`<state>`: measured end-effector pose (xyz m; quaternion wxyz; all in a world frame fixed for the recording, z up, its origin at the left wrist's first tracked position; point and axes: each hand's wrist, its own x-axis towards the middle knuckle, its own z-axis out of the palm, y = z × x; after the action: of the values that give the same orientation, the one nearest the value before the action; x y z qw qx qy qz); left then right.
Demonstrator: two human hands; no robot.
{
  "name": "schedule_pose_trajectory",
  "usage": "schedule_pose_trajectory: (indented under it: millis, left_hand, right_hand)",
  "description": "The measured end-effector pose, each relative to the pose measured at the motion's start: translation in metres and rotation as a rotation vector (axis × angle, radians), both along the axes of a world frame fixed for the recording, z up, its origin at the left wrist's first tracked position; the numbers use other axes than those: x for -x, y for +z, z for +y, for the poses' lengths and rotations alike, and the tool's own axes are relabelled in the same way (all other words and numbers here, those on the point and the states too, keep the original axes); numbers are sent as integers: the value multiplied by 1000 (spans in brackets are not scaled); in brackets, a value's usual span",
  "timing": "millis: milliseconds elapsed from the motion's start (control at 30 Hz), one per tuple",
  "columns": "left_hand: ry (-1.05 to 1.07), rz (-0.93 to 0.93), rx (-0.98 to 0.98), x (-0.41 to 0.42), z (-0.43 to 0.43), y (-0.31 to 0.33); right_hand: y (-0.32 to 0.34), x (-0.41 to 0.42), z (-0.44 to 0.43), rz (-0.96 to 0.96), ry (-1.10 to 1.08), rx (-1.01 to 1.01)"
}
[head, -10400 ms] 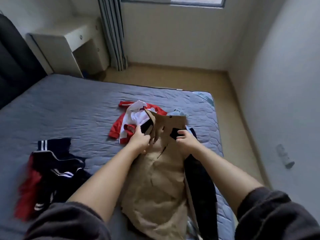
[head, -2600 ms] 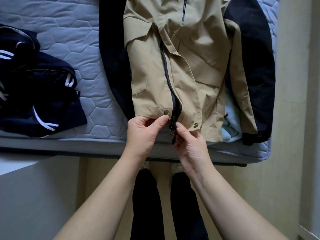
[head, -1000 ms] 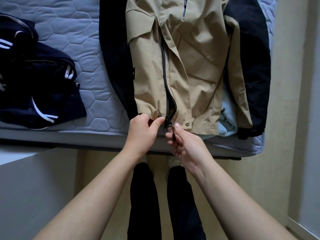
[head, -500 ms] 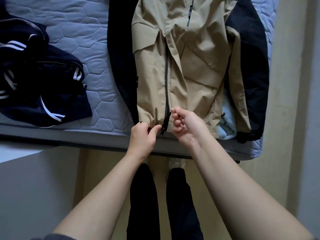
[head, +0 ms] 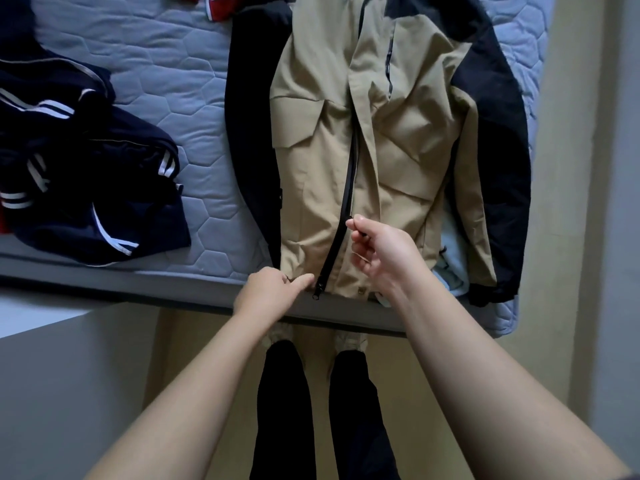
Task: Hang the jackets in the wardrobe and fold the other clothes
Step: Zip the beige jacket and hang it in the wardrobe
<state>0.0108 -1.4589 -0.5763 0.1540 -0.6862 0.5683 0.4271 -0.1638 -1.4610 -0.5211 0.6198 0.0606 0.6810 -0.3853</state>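
A tan jacket with black sleeves lies flat, front up, on the bed, its hem at the near edge. My left hand pinches the hem just left of the zipper's bottom end. My right hand is closed on the zipper pull, a short way up the black zipper; below it the zipper is closed. A pile of navy clothes with white stripes lies on the bed to the left. A red and white garment shows at the top edge.
The grey quilted mattress fills the top of the view, its near edge running across the middle. A light blue garment peeks out under the jacket's right side. My legs in black trousers stand on the beige floor. A white surface lies at lower left.
My right hand has moved up the jacket from the hem, drawing the zipper pull with it, and the lower zipper has closed. My left hand stays on the hem.
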Motion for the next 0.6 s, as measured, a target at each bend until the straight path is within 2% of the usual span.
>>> schedule_pose_trajectory:
  millis: [67, 133, 200, 300, 433, 600]
  left_hand:
    - [-183, -94, 220, 1, -14, 12]
    - [-311, -42, 408, 11, -23, 21]
    - [-375, 28, 402, 28, -30, 22]
    - [-404, 34, 352, 51, -34, 16]
    - [-376, 106, 399, 62, -33, 7]
    - [-367, 130, 381, 62, -35, 1]
  right_hand:
    - [5, 3, -6, 37, 8, 19]
    - [8, 5, -11, 103, 43, 33]
    - [10, 6, -15, 151, 76, 41]
    - [8, 7, -20, 174, 108, 29]
    - [2, 11, -23, 119, 114, -9]
    - [-6, 17, -34, 8, -41, -48]
